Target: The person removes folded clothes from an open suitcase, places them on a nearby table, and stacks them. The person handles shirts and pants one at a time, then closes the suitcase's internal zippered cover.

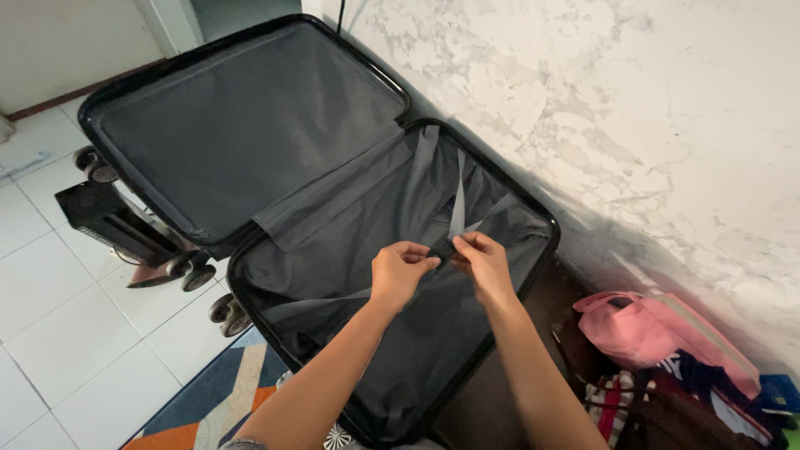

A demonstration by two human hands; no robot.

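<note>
An open black suitcase [546, 218] lies on the floor, its grey-lined lid [242, 125] spread to the upper left. Grey straps [457, 196] cross the lower half and meet at a small black buckle [442, 249] in the middle. My left hand [400, 271] pinches the buckle from the left. From the right, my right hand [482, 262] grips the same buckle, and both hands hover over the grey lining.
A marbled white wall [633, 108] runs along the right. A pink bag [642, 329] and a pile of clothes [692, 396] sit at the lower right. White floor tiles [58, 292] lie left, a patterned rug [208, 400] below, and suitcase wheels [223, 308] stick out.
</note>
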